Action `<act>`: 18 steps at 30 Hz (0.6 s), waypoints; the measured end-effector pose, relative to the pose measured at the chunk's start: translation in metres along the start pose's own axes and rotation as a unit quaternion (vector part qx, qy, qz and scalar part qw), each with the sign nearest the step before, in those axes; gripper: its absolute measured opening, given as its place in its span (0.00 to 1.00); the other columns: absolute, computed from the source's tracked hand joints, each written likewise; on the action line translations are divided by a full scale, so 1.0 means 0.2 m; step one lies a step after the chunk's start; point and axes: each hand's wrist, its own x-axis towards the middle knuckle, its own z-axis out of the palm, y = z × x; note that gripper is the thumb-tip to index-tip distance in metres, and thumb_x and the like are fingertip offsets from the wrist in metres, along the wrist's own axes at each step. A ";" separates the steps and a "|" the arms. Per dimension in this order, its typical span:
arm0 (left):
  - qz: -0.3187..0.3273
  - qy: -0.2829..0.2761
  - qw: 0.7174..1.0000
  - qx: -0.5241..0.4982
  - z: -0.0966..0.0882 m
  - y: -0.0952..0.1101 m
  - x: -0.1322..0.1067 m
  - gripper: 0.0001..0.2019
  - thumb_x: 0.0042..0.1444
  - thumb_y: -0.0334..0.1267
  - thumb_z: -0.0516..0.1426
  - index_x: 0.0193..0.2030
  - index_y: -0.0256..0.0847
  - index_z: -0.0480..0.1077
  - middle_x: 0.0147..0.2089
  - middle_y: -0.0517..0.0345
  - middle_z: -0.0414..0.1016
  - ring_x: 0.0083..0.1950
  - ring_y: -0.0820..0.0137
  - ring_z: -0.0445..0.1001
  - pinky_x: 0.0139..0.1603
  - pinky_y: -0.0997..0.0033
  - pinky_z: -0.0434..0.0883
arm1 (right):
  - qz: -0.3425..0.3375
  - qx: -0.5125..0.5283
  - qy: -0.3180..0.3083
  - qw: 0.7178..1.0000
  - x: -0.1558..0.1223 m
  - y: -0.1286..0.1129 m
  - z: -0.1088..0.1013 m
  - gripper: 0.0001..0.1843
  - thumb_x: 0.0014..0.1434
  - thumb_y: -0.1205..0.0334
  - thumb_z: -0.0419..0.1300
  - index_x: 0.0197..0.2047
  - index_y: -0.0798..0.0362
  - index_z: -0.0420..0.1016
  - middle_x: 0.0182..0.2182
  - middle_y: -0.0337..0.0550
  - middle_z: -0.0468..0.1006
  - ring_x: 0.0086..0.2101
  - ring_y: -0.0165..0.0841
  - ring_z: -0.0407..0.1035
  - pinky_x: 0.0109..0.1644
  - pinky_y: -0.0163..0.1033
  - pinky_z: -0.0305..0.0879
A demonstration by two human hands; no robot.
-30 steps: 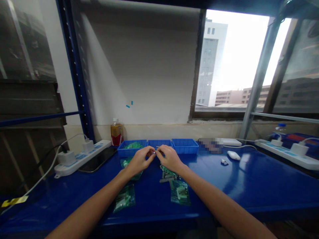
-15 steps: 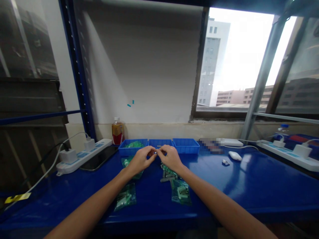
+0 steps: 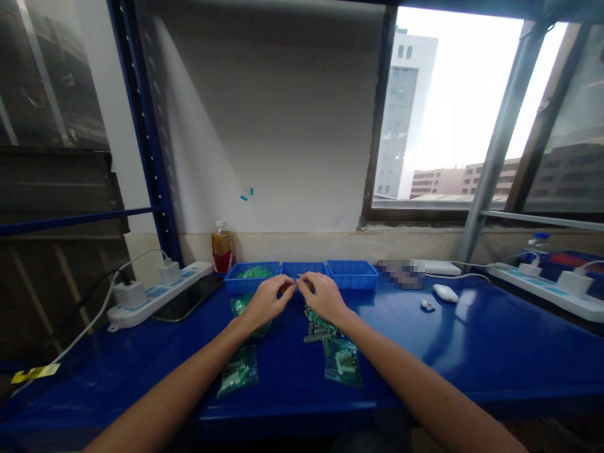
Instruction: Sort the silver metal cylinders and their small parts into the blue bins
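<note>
My left hand [image 3: 267,301] and my right hand [image 3: 324,297] meet above the blue table [image 3: 472,346], fingertips pinched together on a tiny part [image 3: 297,286] too small to name. Under the hands lie green plastic bags of small metal pieces: one bag [image 3: 240,371] near the left forearm, another bag [image 3: 343,362] under the right forearm, and a third bag [image 3: 238,306] partly hidden by the left hand. Loose grey metal pieces [image 3: 317,333] lie between them. Just beyond the hands stand three blue trays [image 3: 352,275] in a row; the left tray [image 3: 252,275] holds green bags.
A drink bottle [image 3: 221,250] stands by the wall. A white power strip [image 3: 155,294] with chargers and a dark phone [image 3: 189,301] lie at left. At right are a white case [image 3: 445,293], a small earbud [image 3: 427,306] and another power strip [image 3: 547,289].
Both hands stay pinched together on the small part; the view has shifted slightly, nothing else has moved.
</note>
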 end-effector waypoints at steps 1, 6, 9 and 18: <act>-0.009 0.003 1.000 -0.005 0.00 0.00 0.00 0.13 0.62 0.43 0.49 0.37 0.37 0.71 0.34 0.55 0.74 0.34 0.69 0.70 0.38 0.72 0.65 | -0.012 0.006 -0.001 1.000 0.00 0.00 -0.01 0.07 0.61 0.61 0.54 0.35 0.52 0.72 0.25 0.38 0.72 0.29 0.30 0.66 0.36 0.34 0.57; -0.037 -0.008 0.998 -0.047 -0.01 0.00 0.01 0.17 0.63 0.45 0.46 0.35 0.38 0.71 0.34 0.56 0.75 0.36 0.68 0.71 0.39 0.72 0.65 | -0.083 0.001 -0.022 0.996 -0.01 -0.01 -0.03 0.07 0.57 0.67 0.57 0.41 0.53 0.71 0.30 0.40 0.72 0.34 0.32 0.67 0.40 0.35 0.59; -0.049 -0.027 0.997 -0.060 -0.01 -0.01 0.01 0.19 0.63 0.48 0.45 0.32 0.37 0.70 0.32 0.57 0.74 0.35 0.68 0.71 0.38 0.72 0.65 | -0.091 -0.016 -0.028 0.995 -0.01 -0.01 -0.02 0.05 0.58 0.67 0.56 0.39 0.53 0.70 0.30 0.41 0.72 0.34 0.32 0.66 0.40 0.36 0.59; -0.014 -0.122 0.992 -0.007 0.00 0.01 -0.01 0.15 0.62 0.43 0.47 0.33 0.38 0.71 0.32 0.57 0.74 0.34 0.69 0.70 0.36 0.73 0.65 | -0.041 -0.077 0.036 0.996 0.05 0.10 -0.09 0.12 0.61 0.64 0.51 0.26 0.53 0.67 0.27 0.42 0.72 0.31 0.32 0.64 0.38 0.35 0.56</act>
